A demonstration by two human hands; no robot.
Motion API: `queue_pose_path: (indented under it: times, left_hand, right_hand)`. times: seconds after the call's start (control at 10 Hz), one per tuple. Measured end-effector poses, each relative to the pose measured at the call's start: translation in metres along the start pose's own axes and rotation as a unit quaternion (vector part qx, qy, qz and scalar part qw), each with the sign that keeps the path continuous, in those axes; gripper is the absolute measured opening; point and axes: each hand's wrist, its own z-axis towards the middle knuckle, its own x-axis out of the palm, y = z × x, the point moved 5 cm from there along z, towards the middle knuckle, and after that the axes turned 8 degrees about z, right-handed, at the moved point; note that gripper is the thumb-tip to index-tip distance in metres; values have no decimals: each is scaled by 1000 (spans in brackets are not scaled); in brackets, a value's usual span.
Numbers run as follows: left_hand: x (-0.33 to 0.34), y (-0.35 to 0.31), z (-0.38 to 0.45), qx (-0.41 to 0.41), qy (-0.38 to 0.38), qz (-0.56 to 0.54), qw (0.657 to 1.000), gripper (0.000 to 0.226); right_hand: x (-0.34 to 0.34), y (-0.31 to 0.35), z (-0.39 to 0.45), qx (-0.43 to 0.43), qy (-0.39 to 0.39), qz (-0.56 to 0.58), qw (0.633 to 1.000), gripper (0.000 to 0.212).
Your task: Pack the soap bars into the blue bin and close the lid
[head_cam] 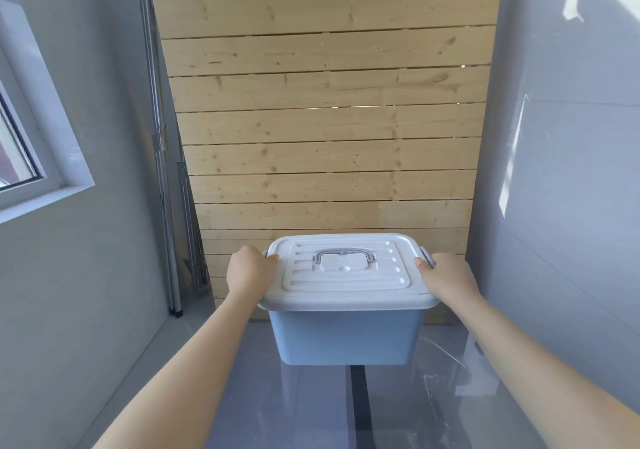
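Observation:
The blue bin (347, 337) stands on a glossy grey table, with its white lid (346, 275) lying flat on top and a grey carry handle folded down in the lid's middle. My left hand (250, 270) grips the lid's left edge at the side latch. My right hand (446, 275) grips the right edge at the other latch. Thumbs rest on top of the lid. No soap bars are visible; the bin's inside is hidden by the lid.
The grey table (311, 410) runs toward me with a dark seam down its middle. A wooden slat wall (325, 119) rises right behind the bin. Grey walls stand close on both sides, with a window (24, 157) at the left and metal poles (173, 240) in the corner.

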Motion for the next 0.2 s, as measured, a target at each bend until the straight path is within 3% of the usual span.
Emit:
queue_pose_path:
  times: [0.1, 0.2]
  left_hand:
    - [-3, 1, -5, -3, 38, -4, 999, 48]
    - [-8, -7, -21, 47, 38, -52, 997, 40]
  right_hand:
    - [-2, 5, -12, 17, 64, 49, 997, 32]
    - [-26, 17, -31, -26, -12, 172, 985, 44]
